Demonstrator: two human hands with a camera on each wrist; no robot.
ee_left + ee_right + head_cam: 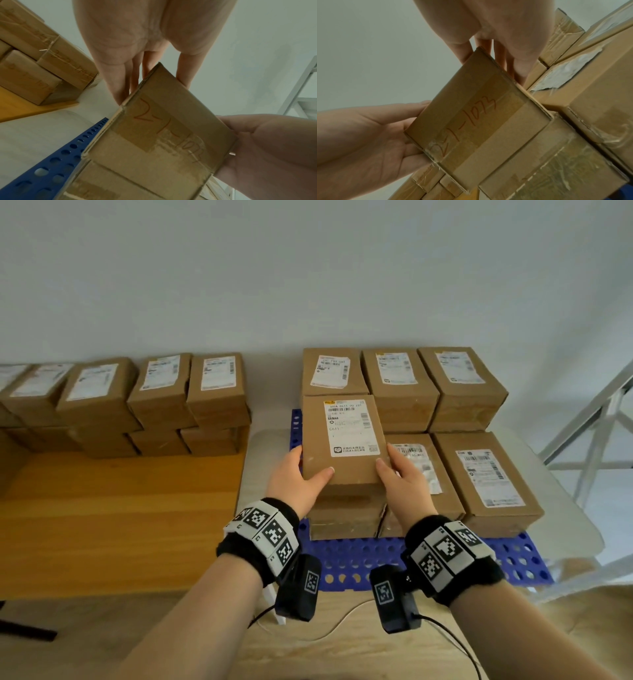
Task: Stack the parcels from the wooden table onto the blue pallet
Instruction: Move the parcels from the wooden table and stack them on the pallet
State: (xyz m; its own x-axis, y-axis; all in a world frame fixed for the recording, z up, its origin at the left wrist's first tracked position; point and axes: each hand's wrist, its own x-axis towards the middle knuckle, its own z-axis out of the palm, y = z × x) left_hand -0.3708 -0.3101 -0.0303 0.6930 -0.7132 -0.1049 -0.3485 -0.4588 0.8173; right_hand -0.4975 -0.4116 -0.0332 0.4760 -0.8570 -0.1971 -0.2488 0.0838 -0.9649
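Left hand (297,478) and right hand (401,476) each grip parcel (344,440) sides, thumbs on top; over blue pallet (356,556).

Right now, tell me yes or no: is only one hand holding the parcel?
No. In the head view the left hand and the right hand grip opposite sides of the parcel above the pallet.

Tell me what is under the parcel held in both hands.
Under the held parcel, gripped by left hand and right hand, sits another cardboard parcel on the blue pallet. Only its front face shows; its top is covered.
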